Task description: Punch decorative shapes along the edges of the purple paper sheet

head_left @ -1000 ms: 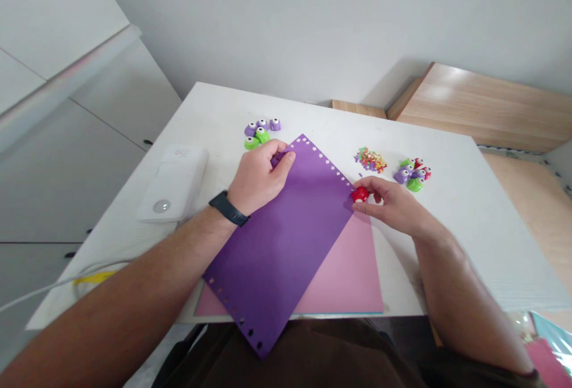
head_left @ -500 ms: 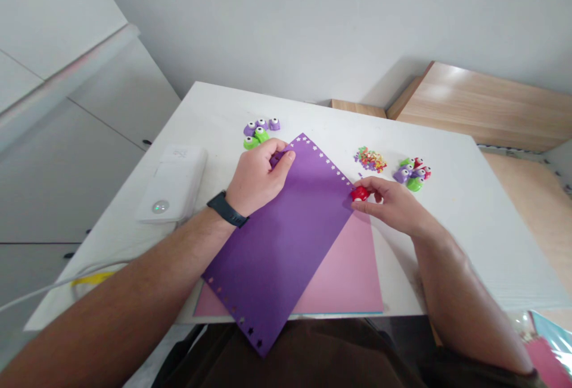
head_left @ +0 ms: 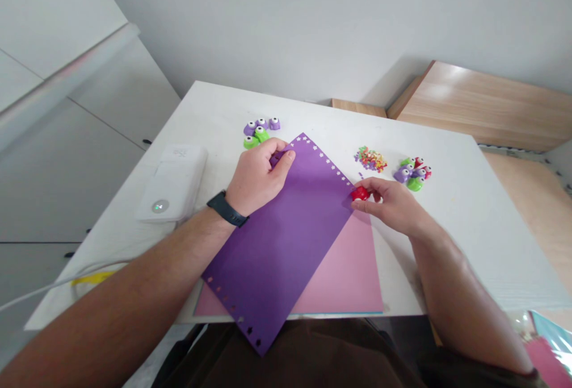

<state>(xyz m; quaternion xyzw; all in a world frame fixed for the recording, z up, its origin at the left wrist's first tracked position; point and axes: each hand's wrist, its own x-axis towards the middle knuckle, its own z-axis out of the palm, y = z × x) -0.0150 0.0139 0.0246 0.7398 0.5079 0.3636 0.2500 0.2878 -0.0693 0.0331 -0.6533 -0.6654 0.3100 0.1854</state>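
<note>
Purple paper in a large rectangular sheet [head_left: 286, 245] lies slantwise across the middle of the white surface [head_left: 473, 215], its near corner reaching out past the near edge. Small star-shaped holes run in a row along its far right edge, and another row marks the near left edge. Beneath it lies a pink rectangular sheet [head_left: 344, 275], showing mainly at the right, with a thin blue line along its near edge.

The two hands are apart from each other. The left hand [head_left: 259, 174], below a dark wristband [head_left: 227, 209], is closed on the purple sheet's left edge near the far corner, thumb on top. The right hand [head_left: 388, 202] pinches a small, rounded, glossy red plastic punch [head_left: 360, 194] between thumb and fingers, at the sheet's right corner, where the far row of holes ends.

Just beyond the right hand is a loose heap of tiny multicoloured paper bits [head_left: 372, 160]; farther right sits a cluster of green, purple and red punches with white round tops [head_left: 414, 184]. Far left, past the left hand, stand purple and green punches of like shape [head_left: 261, 134]. A white boxy device [head_left: 183, 174] with a round grey button rests on the left.
</note>
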